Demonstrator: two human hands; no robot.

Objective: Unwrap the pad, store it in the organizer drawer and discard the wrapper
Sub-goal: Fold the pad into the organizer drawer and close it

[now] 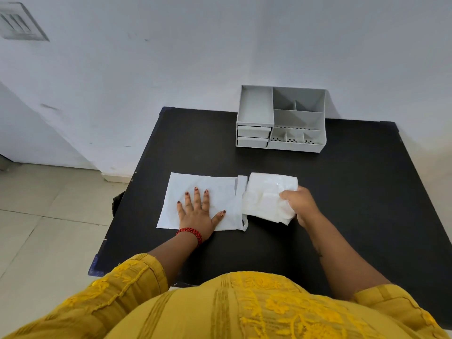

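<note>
A white wrapper lies spread flat on the black table. My left hand presses down on it with fingers apart. Just right of the wrapper sits the folded white pad, touching the wrapper's right edge. My right hand grips the pad's right end, which is lifted slightly off the table. A grey organizer stands at the table's far edge against the wall, with two shut drawers stacked on its left front.
The organizer has open compartments on top and small perforated bins at the front right. The table's left edge drops to a tiled floor. A white wall rises behind the table.
</note>
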